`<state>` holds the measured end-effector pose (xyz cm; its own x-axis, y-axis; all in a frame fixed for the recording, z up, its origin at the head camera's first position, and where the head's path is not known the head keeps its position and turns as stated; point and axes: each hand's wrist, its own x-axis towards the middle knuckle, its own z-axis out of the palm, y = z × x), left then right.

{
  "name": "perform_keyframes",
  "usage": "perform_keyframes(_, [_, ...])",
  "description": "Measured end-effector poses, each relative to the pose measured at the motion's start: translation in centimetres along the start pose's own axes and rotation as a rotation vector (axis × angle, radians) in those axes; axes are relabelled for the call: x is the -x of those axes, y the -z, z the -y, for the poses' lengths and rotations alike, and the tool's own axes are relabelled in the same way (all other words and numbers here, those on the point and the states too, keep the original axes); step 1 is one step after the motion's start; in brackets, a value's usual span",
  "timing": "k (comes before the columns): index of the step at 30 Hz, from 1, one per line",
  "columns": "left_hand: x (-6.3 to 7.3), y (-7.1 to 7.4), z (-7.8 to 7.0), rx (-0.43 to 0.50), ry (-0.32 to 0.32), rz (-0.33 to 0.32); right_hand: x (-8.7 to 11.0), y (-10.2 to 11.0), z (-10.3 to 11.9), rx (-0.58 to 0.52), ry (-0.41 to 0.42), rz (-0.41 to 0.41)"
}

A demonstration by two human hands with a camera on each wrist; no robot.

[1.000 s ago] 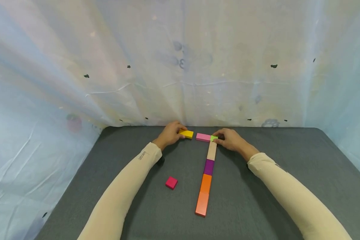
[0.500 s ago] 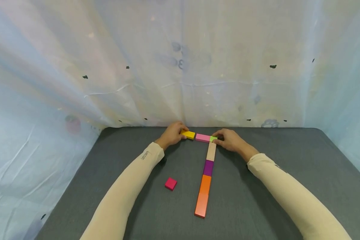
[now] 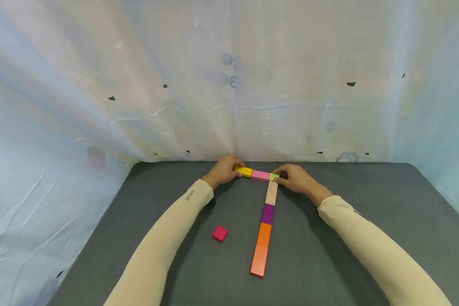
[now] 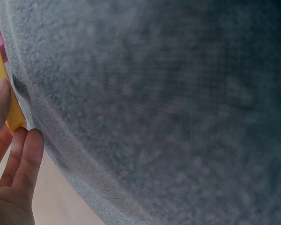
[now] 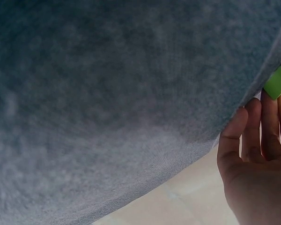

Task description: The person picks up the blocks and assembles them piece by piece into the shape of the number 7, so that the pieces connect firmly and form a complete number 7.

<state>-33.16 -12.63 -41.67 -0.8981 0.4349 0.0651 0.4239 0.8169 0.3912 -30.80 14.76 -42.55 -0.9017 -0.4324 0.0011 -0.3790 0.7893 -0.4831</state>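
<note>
My left hand (image 3: 223, 170) pinches a yellow block (image 3: 244, 171) near the table's far edge. In the left wrist view the thumb lies along the yellow block (image 4: 8, 101), with fingertips at its near end. The yellow block's other end meets a pink block (image 3: 260, 175). A small green block (image 3: 274, 176) sits at the pink one's right end, held between thumb and fingers of my right hand (image 3: 295, 177). Fingertips also touch the green block (image 5: 277, 82) in the right wrist view. From the green corner a beige block (image 3: 271, 193) runs toward the front.
Below the beige block the row continues with a purple block (image 3: 267, 213), an orange block (image 3: 264, 234) and a red-orange block (image 3: 259, 261). A red block (image 3: 219, 233) lies apart, left of the row. Behind the grey table (image 3: 329, 263) hangs a pale curtain (image 3: 290, 76).
My left hand has slid the yellow block rightward, closing the gap to the pink block. My right hand has stayed at the green block.
</note>
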Motion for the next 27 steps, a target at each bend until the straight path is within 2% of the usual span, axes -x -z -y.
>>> perform_keyframes(11, [-0.22,-0.27,0.53,-0.01,-0.023,-0.001,0.06,0.04,0.4,0.004,-0.021,0.011])
perform_keyframes(22, [-0.05,-0.15,0.53,-0.041,0.0,0.035,0.02,-0.19,0.48,-0.004,-0.001,0.008])
perform_keyframes(27, [-0.14,-0.16,0.66,-0.056,-0.016,0.031,-0.07,-0.03,0.67,-0.005,0.0,-0.001])
